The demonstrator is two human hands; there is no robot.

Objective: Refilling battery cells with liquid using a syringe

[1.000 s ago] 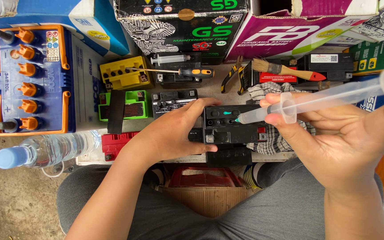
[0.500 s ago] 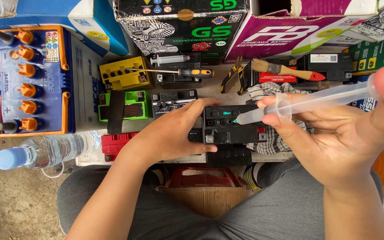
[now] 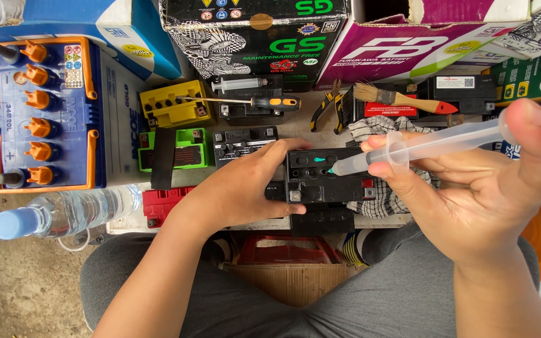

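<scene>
Battery: small black battery (image 3: pixel 320 175) lies on the work surface in front of the person's knees, its top face up, with a row of round filling holes along the upper part and a red patch at its right edge.
Left hand: left hand (image 3: pixel 239 188) is wrapped around the left end of the small black battery, fingers over the top edge and thumb at the lower front corner; the grip is closed and firm on it.
Right hand: right hand (image 3: pixel 471 188) holds a clear syringe (image 3: pixel 421 147); 2 fingers sit under the flange of the barrel and the thumb presses on the end of the plunger at the far right.
Syringe tip: the green tip touches one of the holes on top of the battery, near the middle of the row.
Under the battery: a checked cloth (image 3: pixel 386 194) shows at the right side, partly covered by the right hand.
Behind: a screwdriver (image 3: pixel 252 100) with orange and black handle lies across a yellow battery (image 3: pixel 170 103) and another black one; a second syringe (image 3: pixel 239 82) lies just above it; pliers (image 3: pixel 327 103) and a paint brush (image 3: pixel 402 98) are further right.
Left side: a big blue battery (image 3: pixel 45 112) with 6 orange caps, a green battery (image 3: pixel 183 147), a red battery (image 3: pixel 167 201), and a water bottle (image 3: pixel 64 213) lying flat with a blue cap.
Top edge: cardboard boxes (image 3: pixel 258 37) stand in a row.
</scene>
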